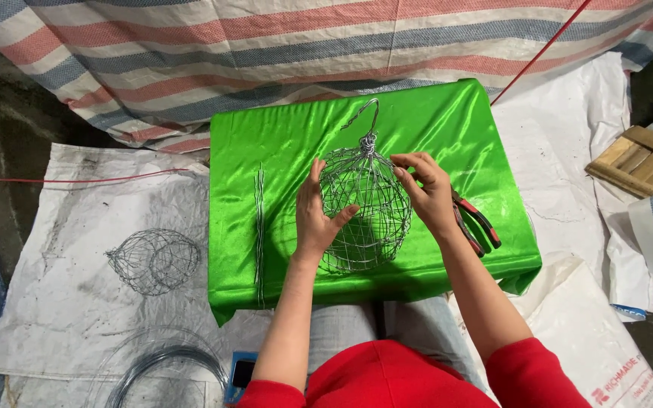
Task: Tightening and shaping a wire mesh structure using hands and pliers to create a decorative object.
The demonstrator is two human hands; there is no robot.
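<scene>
A round wire cage [358, 208] with a hook at its top lies on a green satin cloth [281, 143] that covers a low table. My left hand [316, 211] grips the cage's left side, thumb across the wires. My right hand [426, 189] holds the upper right side, fingertips pinching the wires near the top. Both sleeves are red.
A bundle of straight wire lengths [259, 227] lies on the cloth left of the cage. Red-handled pliers [476, 223] rest at the right. A second wire cage [153, 261] and a wire coil [162, 366] lie on white sacking. A small wooden stool [639, 160] sits far right.
</scene>
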